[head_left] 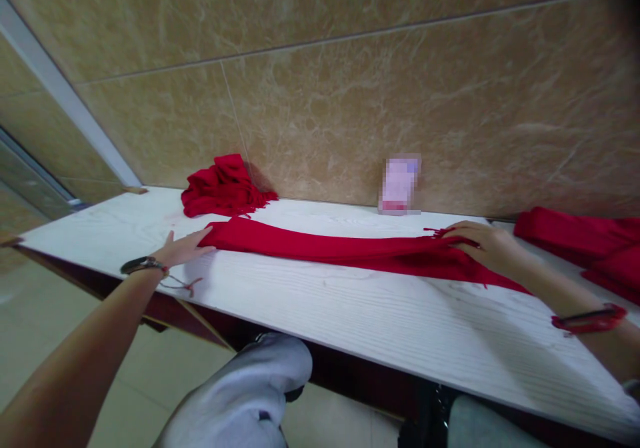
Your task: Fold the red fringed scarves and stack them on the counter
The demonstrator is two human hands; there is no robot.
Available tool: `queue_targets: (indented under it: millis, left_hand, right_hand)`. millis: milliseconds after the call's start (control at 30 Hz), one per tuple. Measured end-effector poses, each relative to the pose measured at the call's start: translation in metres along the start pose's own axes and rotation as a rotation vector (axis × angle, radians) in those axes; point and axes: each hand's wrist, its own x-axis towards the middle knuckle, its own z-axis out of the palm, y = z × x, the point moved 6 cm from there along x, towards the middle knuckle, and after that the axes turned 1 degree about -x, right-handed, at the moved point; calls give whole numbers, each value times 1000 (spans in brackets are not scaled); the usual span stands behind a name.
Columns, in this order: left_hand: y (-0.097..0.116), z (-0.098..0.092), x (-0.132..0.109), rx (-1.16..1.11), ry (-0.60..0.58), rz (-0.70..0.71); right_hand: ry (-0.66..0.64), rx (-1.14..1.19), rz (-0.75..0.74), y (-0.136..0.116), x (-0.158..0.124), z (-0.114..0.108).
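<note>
A long red scarf [320, 247] lies folded into a narrow strip along the white tabletop [300, 301]. At its left end is my left hand [186, 247], fingertips resting on the folded edge and the thumb held apart. My right hand [475, 238] is closed round the fabric near the right end, its fingers bent over the upper edge where some fringe shows. Part of the scarf right of that hand passes beneath my right forearm.
A crumpled red cloth [220, 185] with fringe lies against the tiled wall [320, 115] at the back left. A blurred pinkish item [399, 185] leans on the wall. Folded red cloths [590, 241] lie at the far right. My knee [270, 368] is below the table's front edge.
</note>
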Motion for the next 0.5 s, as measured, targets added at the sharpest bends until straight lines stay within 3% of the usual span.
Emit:
queue_targets:
  millis: [100,267,433,500]
  left_hand:
    - [-6,1,0,6,12,4]
    - [-10,1,0,32,58,7]
    - [-23,-4,-3,75,89,-46]
    - [-19,-9,-4,106,104,-68]
  right_hand:
    - [55,-3,6,14,-10,1]
    - [-80,-5,32,28,-26,11]
    - [131,-120,184,48,-40,-20]
    - [89,-134,150,48,-43,-20]
